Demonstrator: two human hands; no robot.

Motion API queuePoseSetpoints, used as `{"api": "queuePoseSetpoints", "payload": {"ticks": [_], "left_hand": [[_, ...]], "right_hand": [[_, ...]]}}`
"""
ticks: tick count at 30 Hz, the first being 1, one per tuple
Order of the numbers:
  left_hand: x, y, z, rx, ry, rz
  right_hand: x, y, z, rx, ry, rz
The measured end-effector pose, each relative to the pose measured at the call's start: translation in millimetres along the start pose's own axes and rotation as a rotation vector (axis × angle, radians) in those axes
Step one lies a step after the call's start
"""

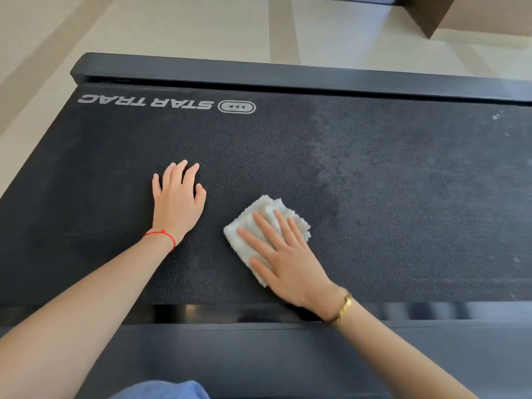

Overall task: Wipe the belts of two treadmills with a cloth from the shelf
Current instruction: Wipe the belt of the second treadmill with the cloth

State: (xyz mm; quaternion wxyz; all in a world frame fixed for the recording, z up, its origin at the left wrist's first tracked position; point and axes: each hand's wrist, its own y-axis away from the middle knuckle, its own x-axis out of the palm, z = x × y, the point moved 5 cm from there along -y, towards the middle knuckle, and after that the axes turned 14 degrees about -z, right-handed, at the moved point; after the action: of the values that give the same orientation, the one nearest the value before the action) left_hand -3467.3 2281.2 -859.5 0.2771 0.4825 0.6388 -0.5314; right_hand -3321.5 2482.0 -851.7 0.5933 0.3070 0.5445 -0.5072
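A black treadmill belt (pixel 374 182) with a grey "STAR TRAC" logo at its far left fills the head view. A folded white fluffy cloth (pixel 244 249) lies on the belt near the middle. My right hand (pixel 285 260) presses flat on the cloth with straight, spread fingers. To the left of the cloth, my left hand (pixel 177 200) rests palm down on the bare belt, fingers slightly bent at the tips, holding nothing. A red string is on my left wrist, a gold bracelet on my right.
The treadmill's far side rail (pixel 288 73) runs across the top, the near rail (pixel 288 341) across the bottom. Light tiled floor (pixel 172 24) lies beyond. A brown box-like object (pixel 437 15) stands at the top right. Pale smudges mark the belt's right part.
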Motion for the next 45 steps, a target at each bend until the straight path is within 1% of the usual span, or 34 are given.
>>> {"api": "queuePoseSetpoints", "payload": {"ticks": [2,4,6,8,9,10,12,16,20,22,25,29,32,34,37,39,40,41,42,45], "left_hand": [[0,-1,-2,-0.025,0.007,0.006],[1,-2,-11,-0.034,0.029,0.017],[2,-1,-31,0.027,0.052,0.021],[5,-1,-55,0.103,0.086,0.027],[6,0,-66,0.132,0.107,0.035],[8,1,-77,0.154,0.124,0.042],[12,2,-95,0.184,0.144,0.056],[19,3,-116,0.171,0.172,0.104],[20,2,-125,0.167,0.166,0.119],[22,-1,-127,0.166,0.165,0.108],[31,-2,-127,0.134,0.147,0.109],[42,-1,-129,0.081,0.099,0.087],[47,-3,-129,0.058,0.06,0.072],[47,-2,-129,0.055,0.034,0.062],[46,0,-130,0.051,0.007,0.044],[46,2,-130,0.059,-0.006,0.036],[46,2,-131,0.057,-0.012,0.039],[47,2,-131,0.048,-0.015,0.043],[47,3,-131,0.038,-0.015,0.044],[49,4,-132,0.032,-0.016,0.036]], "right_hand": [[-4,24,0,-0.017,-0.024,0.004],[-10,36,-18,0.031,-0.03,0.009],[-19,35,-54,0.163,0.005,-0.025],[-31,24,-96,0.382,0.043,-0.056],[-36,18,-111,0.473,0.06,-0.055],[-38,14,-116,0.521,0.076,-0.045],[-33,11,-103,0.494,0.08,-0.021],[-20,34,-45,0.253,0.089,0.039],[-27,44,-43,0.19,0.051,0.046],[-30,40,-56,0.195,0.042,0.038],[-35,21,-101,0.273,0.064,0.02],[-36,-36,-170,0.424,0.061,0.0],[-30,-75,-187,0.445,0.085,0.008],[-25,-80,-176,0.342,0.102,0.006],[-21,-59,-158,0.086,0.06,-0.003],[-25,-51,-165,-0.02,-0.001,0.009],[-28,-54,-176,-0.038,-0.015,0.009],[-30,-62,-192,-0.02,-0.007,-0.002],[-32,-74,-211,0.04,0.012,-0.016],[-39,-119,-268,0.339,0.053,-0.008]]}}
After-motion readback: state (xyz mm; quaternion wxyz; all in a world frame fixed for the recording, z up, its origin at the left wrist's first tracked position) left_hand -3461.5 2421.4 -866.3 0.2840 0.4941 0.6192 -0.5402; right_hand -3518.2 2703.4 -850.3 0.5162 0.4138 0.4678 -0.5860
